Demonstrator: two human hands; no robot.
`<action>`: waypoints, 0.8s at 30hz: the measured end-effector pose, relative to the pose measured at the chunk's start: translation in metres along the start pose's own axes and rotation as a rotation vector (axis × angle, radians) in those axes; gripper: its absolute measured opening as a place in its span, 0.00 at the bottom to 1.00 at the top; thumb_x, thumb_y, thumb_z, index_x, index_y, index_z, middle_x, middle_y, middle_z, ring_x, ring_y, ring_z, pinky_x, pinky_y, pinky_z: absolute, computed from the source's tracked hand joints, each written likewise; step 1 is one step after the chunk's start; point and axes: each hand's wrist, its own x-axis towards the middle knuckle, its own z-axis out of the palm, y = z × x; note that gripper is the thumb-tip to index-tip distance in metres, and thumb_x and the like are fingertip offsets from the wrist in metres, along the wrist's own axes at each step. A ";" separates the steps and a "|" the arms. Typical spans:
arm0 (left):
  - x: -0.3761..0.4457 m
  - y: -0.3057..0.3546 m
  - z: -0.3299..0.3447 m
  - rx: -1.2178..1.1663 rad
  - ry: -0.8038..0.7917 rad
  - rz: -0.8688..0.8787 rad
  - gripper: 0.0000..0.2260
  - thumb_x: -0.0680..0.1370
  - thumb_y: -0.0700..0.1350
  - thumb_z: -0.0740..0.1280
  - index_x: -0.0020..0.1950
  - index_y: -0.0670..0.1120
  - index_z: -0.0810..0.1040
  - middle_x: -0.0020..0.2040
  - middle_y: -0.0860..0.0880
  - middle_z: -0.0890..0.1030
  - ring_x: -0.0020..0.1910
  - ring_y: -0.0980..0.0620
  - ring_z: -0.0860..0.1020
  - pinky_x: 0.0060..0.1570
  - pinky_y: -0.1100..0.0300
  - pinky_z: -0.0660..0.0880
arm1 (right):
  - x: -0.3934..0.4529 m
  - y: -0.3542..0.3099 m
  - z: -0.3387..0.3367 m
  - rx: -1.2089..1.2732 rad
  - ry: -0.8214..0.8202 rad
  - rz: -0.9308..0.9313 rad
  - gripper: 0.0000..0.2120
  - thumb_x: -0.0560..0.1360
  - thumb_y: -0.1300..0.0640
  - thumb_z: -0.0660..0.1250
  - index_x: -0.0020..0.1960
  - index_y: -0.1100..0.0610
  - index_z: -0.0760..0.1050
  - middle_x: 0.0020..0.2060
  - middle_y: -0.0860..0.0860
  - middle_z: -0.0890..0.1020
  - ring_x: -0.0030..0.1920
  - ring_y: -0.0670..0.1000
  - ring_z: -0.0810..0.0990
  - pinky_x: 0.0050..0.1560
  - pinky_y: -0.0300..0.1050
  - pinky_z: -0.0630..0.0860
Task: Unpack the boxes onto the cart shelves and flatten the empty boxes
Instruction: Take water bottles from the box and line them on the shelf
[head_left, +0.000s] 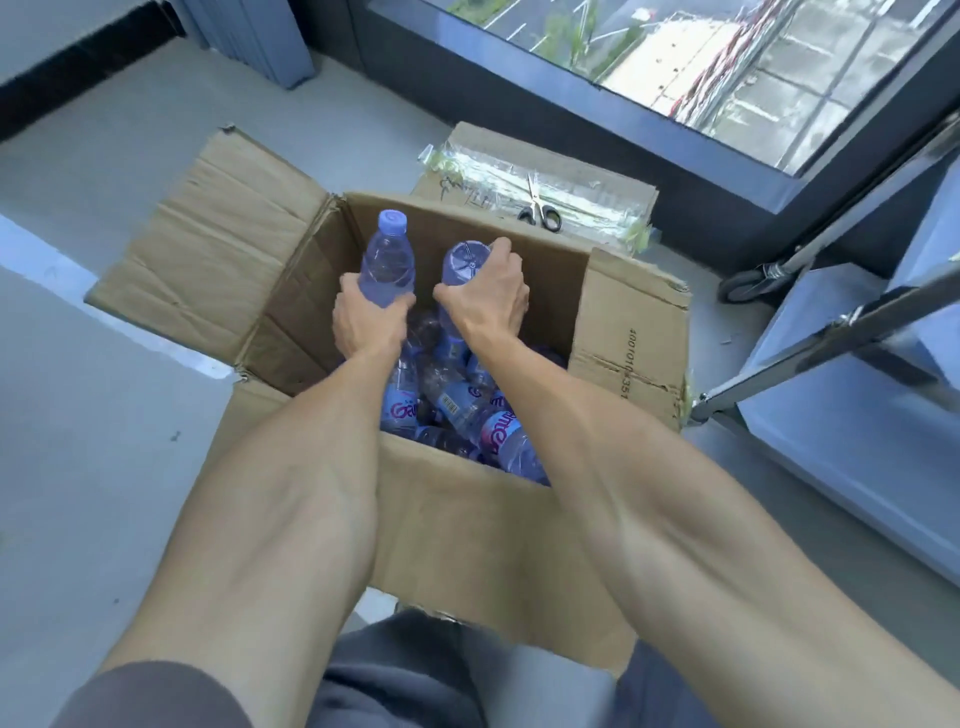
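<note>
Nearest the camera were your grey-clad knees and two bare forearms, reaching up the frame into the open box (467, 545) at the centre. Your left hand (363, 322) was closed around the lower body of one bottle (387, 260), cap pointing to the top of the frame. Your right hand (491, 296) was clamped over the base end of a second bottle (462, 265), held upended. The two hands were apart, each on its own bottle, both above the box's contents.

The box stood on the floor (104, 467) with its flaps folded outward. Inside, the remaining bottles (457, 410) lay jumbled across the lower part of the cavity; the far part showed bare cardboard wall. I judged the box partly emptied, with a good number of bottles left to move.

Beyond it, in the upper middle of the frame, a second box (519, 171) lay low with torn tape on its top. A pair of scissors (540, 208) rested on it. Whether it was flattened or unopened could not be told.

The cart (852, 364) occupied the right edge of the frame. Its visible shelf surfaces showed no bottles, though much of it was out of view. The box in hand had not been flattened.
</note>
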 end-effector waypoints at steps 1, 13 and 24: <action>-0.012 0.003 -0.009 -0.048 0.039 -0.024 0.25 0.68 0.54 0.77 0.58 0.46 0.73 0.56 0.44 0.80 0.57 0.42 0.78 0.52 0.54 0.72 | -0.009 -0.008 -0.015 0.028 0.021 -0.027 0.33 0.62 0.47 0.75 0.62 0.52 0.67 0.50 0.54 0.77 0.48 0.59 0.79 0.47 0.48 0.73; -0.216 0.108 -0.083 -0.707 0.105 -0.118 0.14 0.69 0.59 0.69 0.46 0.50 0.78 0.39 0.55 0.79 0.34 0.60 0.78 0.29 0.68 0.71 | -0.148 0.028 -0.265 1.106 0.285 0.480 0.26 0.65 0.41 0.77 0.55 0.57 0.77 0.47 0.52 0.82 0.47 0.54 0.82 0.48 0.48 0.80; -0.411 0.191 -0.029 -1.224 -0.932 -0.122 0.14 0.79 0.49 0.55 0.45 0.41 0.74 0.35 0.44 0.75 0.33 0.47 0.74 0.35 0.58 0.71 | -0.258 0.184 -0.405 1.742 0.040 0.416 0.15 0.72 0.41 0.70 0.51 0.50 0.76 0.42 0.52 0.80 0.35 0.50 0.76 0.37 0.39 0.67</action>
